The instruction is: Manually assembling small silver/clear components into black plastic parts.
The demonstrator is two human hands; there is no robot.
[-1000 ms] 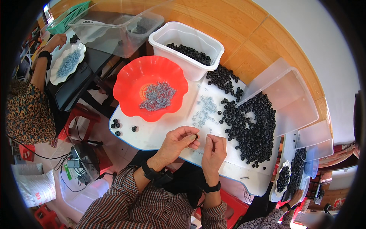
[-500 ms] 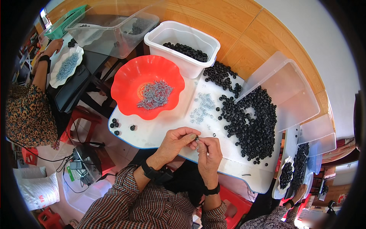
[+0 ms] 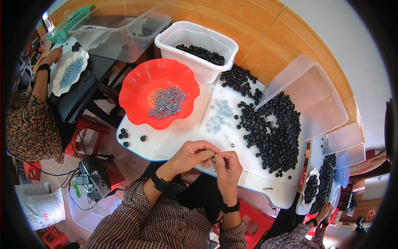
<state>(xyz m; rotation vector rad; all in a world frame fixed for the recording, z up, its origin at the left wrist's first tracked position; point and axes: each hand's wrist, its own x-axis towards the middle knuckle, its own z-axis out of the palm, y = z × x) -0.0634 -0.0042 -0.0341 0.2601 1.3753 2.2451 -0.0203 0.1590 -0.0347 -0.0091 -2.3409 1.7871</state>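
My left hand (image 3: 188,157) and my right hand (image 3: 228,169) meet fingertip to fingertip just over the near edge of the white table (image 3: 178,135). Both are closed in a pinch. Between them sits a small dark part (image 3: 214,159), mostly covered by the fingers; its exact shape is hidden. Beyond my hands lie scattered tiny clear pieces (image 3: 219,115). To their right spreads a heap of small black ring-like parts (image 3: 273,137). A red scalloped bowl (image 3: 134,89) at the left holds a pile of tiny greyish pieces (image 3: 168,101).
A white tub (image 3: 166,43) with more black parts stands at the back. A clear plastic bin (image 3: 323,95) lies tipped beside the heap. Several loose black parts (image 3: 123,135) sit at the left corner. Co-workers sit left (image 3: 33,128) and lower right (image 3: 290,236). Red stools (image 3: 89,128) stand nearby.
My fingertips have closed further together, so the small part shows less. The right fingers have shifted slightly. The table's contents look the same.
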